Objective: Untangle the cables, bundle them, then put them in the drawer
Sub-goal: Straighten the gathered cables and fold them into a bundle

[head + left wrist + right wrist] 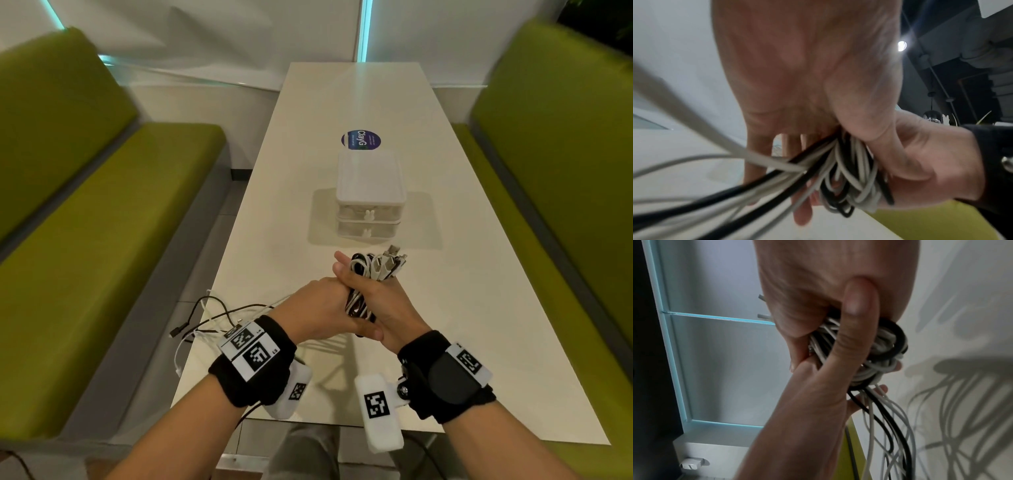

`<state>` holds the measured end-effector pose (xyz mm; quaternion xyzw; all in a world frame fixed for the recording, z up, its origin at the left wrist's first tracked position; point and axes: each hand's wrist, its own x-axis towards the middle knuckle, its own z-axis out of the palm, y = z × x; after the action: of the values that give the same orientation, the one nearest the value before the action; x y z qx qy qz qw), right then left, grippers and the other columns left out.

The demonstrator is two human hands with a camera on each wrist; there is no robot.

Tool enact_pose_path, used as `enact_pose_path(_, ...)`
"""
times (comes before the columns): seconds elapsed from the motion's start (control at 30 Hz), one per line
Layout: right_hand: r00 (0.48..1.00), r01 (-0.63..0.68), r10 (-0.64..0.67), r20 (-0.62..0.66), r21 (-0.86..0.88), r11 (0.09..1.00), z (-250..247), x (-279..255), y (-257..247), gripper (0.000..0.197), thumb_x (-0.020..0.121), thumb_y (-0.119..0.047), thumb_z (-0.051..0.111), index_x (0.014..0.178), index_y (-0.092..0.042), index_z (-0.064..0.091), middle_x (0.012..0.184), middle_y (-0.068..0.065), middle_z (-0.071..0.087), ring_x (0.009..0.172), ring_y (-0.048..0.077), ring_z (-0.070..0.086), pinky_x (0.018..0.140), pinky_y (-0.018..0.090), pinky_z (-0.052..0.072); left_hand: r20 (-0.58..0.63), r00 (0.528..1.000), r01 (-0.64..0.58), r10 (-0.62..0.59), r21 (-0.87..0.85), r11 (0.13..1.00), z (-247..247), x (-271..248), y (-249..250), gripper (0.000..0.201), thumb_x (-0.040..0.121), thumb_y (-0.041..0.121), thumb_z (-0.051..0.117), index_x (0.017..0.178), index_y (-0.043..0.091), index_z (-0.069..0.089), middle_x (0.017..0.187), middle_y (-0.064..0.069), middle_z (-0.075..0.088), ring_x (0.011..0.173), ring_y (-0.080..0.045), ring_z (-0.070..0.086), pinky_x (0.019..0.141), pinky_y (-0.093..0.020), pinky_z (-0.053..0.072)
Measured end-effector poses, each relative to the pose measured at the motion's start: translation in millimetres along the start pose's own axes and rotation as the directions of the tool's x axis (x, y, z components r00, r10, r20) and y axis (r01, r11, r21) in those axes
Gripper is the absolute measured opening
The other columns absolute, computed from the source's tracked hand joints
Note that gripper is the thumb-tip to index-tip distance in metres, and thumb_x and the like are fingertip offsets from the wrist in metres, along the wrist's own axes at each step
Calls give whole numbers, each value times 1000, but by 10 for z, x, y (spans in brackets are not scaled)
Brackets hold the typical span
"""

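A coil of white and black cables [373,270] stands above the white table [462,274] near its front, connector ends sticking up. My right hand [380,301] grips the coil, fingers curled round it. My left hand [318,315] meets it from the left. In the right wrist view the left thumb [859,313] presses over the coil [885,344], with left fingertips behind it. The left wrist view has the coil [849,178] held between both hands. Loose cable tails [212,318] trail left over the table edge. The small white two-drawer unit [370,192] stands just beyond, both drawers closed.
A round dark sticker [361,140] lies on the table behind the drawer unit. Green padded benches [85,240] [565,154] run along both long sides of the table. A white wall closes the far end.
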<state>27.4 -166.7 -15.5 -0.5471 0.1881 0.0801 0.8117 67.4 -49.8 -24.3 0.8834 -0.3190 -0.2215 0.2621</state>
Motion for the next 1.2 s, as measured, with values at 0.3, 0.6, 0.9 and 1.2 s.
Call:
enact_pose_path(0.3, 994, 96, -97, -46, -35, 995, 50, 4, -21, 42, 72, -31, 79, 110, -15, 73, 105, -6, 75, 99, 1, 68, 93, 27, 49, -62, 997, 25, -51, -366, 930, 107, -30, 19, 54, 72, 24, 73, 121, 14, 54, 94, -5, 72, 85, -19, 69, 82, -43, 55)
enact_pose_path(0.6, 879, 184, -159, 450, -12, 983, -128, 20, -224, 63, 80, -27, 70, 139, -21, 50, 137, -1, 60, 132, 10, 49, 107, 29, 44, -175, 983, -69, -60, -649, 757, 14, -51, 219, 19, 55, -2, 56, 70, -12, 52, 57, -23, 52, 54, -26, 51, 52, -34, 40)
enact_pose_path(0.9, 981, 171, -178, 76, 97, 981, 24, 58, -61, 30, 74, -25, 72, 66, -7, 50, 63, 5, 62, 105, 25, 70, 101, 51, 49, -237, 952, 11, -195, -609, 793, 148, 25, 215, 4, 51, 8, 53, 51, 4, 53, 48, -12, 53, 48, -26, 53, 51, -38, 44)
enact_pose_path(1.2, 979, 203, -203, -19, -9, 979, 5, 157, -1, 33, 80, 0, 71, 58, -11, 49, 52, 3, 47, 91, 34, 69, 85, 45, 51, -185, 970, 50, -155, -474, 879, 137, 38, 179, 5, 56, 15, 53, 52, 17, 56, 53, -6, 62, 55, -25, 61, 55, -37, 50)
